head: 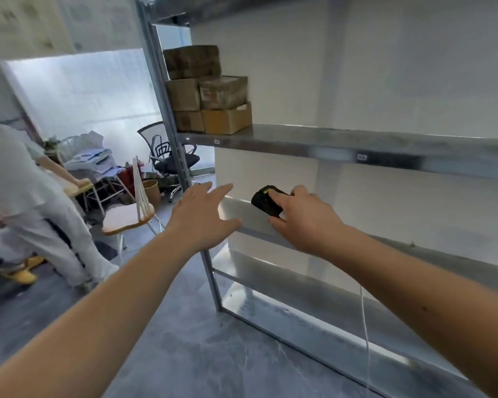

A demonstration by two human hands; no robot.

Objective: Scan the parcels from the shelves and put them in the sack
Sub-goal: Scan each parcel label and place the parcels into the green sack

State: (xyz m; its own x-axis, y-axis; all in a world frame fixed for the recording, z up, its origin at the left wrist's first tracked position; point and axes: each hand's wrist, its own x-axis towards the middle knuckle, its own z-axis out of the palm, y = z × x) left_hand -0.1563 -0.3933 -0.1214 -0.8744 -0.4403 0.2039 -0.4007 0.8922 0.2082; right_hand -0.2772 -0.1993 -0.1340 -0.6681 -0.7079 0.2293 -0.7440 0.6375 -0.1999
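Note:
Several brown cardboard parcels (210,90) are stacked at the left end of the metal shelf (328,140) at about chest height. My right hand (302,219) grips a black handheld scanner (266,200) with a yellow-green mark, held in front of the lower shelf (250,216). My left hand (202,214) reaches forward with its fingers spread and holds nothing, just left of the scanner, below the parcels. No sack is in view.
A grey upright post (167,110) of the rack stands at the left. Another person (26,196) bends over at the far left. Beside the rack are a wooden chair (130,216) and a black office chair (170,156). The lower shelves hold nothing.

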